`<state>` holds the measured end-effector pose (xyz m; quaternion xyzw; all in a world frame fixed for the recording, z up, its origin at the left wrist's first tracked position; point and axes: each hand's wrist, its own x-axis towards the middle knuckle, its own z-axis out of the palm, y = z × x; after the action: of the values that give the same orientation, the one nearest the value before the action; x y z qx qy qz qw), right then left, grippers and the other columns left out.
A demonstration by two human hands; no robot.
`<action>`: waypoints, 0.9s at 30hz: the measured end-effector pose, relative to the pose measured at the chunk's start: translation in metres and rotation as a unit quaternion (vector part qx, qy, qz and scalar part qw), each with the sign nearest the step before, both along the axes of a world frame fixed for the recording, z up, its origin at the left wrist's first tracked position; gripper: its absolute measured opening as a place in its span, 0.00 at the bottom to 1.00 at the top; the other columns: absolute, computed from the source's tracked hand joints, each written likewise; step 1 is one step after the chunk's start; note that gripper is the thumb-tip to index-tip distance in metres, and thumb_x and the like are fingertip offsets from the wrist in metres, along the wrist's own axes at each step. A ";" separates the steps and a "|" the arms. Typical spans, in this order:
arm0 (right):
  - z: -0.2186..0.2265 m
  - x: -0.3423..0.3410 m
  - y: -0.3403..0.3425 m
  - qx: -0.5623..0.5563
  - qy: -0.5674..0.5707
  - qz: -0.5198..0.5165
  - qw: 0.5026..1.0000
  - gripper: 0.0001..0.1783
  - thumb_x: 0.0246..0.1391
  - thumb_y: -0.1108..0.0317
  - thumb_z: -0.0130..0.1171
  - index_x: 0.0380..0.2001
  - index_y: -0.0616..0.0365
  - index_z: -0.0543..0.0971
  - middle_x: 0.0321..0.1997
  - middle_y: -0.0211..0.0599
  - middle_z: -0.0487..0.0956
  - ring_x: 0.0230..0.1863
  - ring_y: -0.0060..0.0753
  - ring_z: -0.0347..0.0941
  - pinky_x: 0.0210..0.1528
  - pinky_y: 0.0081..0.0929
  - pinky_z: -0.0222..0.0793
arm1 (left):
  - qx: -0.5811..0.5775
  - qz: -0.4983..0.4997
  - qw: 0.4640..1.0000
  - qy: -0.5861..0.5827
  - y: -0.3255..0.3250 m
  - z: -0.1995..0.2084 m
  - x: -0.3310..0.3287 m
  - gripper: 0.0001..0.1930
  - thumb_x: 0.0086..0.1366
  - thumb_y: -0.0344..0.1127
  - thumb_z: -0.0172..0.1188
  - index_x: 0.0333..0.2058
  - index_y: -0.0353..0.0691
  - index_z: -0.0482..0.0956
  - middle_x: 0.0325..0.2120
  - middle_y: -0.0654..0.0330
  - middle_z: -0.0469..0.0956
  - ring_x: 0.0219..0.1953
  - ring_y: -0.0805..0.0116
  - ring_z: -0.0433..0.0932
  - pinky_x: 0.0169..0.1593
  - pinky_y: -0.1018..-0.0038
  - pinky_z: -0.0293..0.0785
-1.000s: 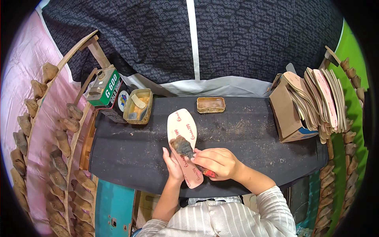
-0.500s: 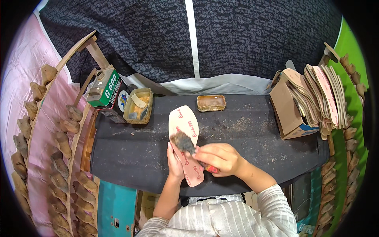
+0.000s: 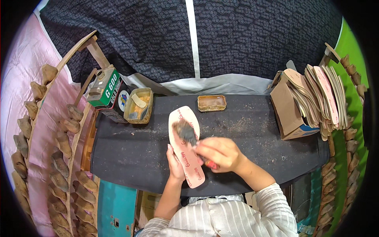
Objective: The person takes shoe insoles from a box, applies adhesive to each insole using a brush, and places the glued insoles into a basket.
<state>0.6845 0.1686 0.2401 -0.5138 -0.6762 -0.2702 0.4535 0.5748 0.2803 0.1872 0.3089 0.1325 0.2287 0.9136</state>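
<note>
A long pinkish insole board (image 3: 194,173) with red printing lies tilted over the middle of the table. My left hand (image 3: 175,165) is closed on its left edge, the palm partly hidden beneath it. In my right hand (image 3: 221,155) is a brush (image 3: 187,132) with a dark, caked head and a red handle end. Its bristles, smeared by motion, touch the upper half of the board. The lower part of the board looks a deeper, wetter pink than its pale far end.
A small amber tray (image 3: 211,103) stands beyond the board. At the back left are a green metal can (image 3: 106,89) and a tub (image 3: 139,106) of yellowish paste. A cardboard box (image 3: 290,106) of stacked insole boards (image 3: 321,98) stands right. Racks of shoe lasts (image 3: 59,158) flank the dark-covered table (image 3: 130,154).
The brush has moved up the board, toward its far end, with my right hand following. The deeper pink area reaches further up. My left hand keeps its hold.
</note>
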 end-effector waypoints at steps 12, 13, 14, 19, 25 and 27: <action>0.016 0.007 0.000 0.033 0.041 -0.037 0.998 0.19 0.33 0.74 0.69 0.35 0.62 0.80 0.36 0.41 0.77 0.31 0.40 0.77 0.33 0.31 0.75 | 0.108 -0.051 0.993 0.020 0.001 -0.007 -0.006 0.39 0.65 0.65 0.20 0.50 0.37 0.66 0.32 0.52 0.75 0.24 0.62 0.75 0.28 0.70 0.74; 0.015 0.006 0.002 0.034 0.041 -0.036 0.998 0.19 0.33 0.74 0.69 0.35 0.62 0.80 0.36 0.41 0.77 0.31 0.40 0.77 0.33 0.31 0.75 | 0.093 -0.048 0.994 0.010 0.000 -0.008 -0.006 0.38 0.65 0.64 0.20 0.50 0.37 0.66 0.32 0.52 0.76 0.24 0.62 0.75 0.28 0.70 0.74; 0.013 0.005 0.003 0.024 0.029 -0.022 0.999 0.20 0.33 0.73 0.67 0.36 0.63 0.78 0.37 0.42 0.77 0.33 0.41 0.77 0.35 0.31 0.76 | 0.079 -0.045 0.996 0.000 -0.001 -0.008 -0.006 0.38 0.65 0.64 0.20 0.50 0.37 0.66 0.32 0.51 0.76 0.24 0.62 0.75 0.28 0.69 0.75; 0.002 0.001 -0.005 -0.030 0.019 0.114 0.993 0.19 0.32 0.73 0.64 0.35 0.64 0.78 0.36 0.42 0.77 0.34 0.41 0.78 0.36 0.31 0.76 | 0.103 0.060 0.990 0.081 0.000 -0.006 -0.001 0.35 0.67 0.61 0.20 0.46 0.37 0.69 0.32 0.52 0.77 0.34 0.60 0.78 0.38 0.67 0.77; 0.014 0.009 0.001 0.055 0.032 -0.006 0.998 0.17 0.37 0.71 0.69 0.34 0.63 0.79 0.35 0.40 0.77 0.32 0.39 0.78 0.31 0.29 0.76 | 0.159 -0.006 0.986 0.056 -0.002 -0.007 -0.003 0.37 0.66 0.62 0.20 0.46 0.35 0.69 0.29 0.52 0.76 0.23 0.65 0.75 0.26 0.71 0.74; 0.013 0.011 0.005 0.046 0.026 -0.038 0.998 0.18 0.36 0.73 0.68 0.35 0.63 0.79 0.35 0.40 0.77 0.32 0.39 0.78 0.33 0.30 0.76 | 0.134 -0.016 0.990 0.049 -0.006 -0.003 -0.002 0.37 0.66 0.62 0.20 0.46 0.35 0.68 0.28 0.52 0.76 0.23 0.64 0.76 0.27 0.71 0.74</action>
<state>0.6954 0.1732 0.2528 -0.5245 -0.6308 -0.3048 0.4838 0.5731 0.2743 0.1846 0.4410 0.1403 0.2146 0.8601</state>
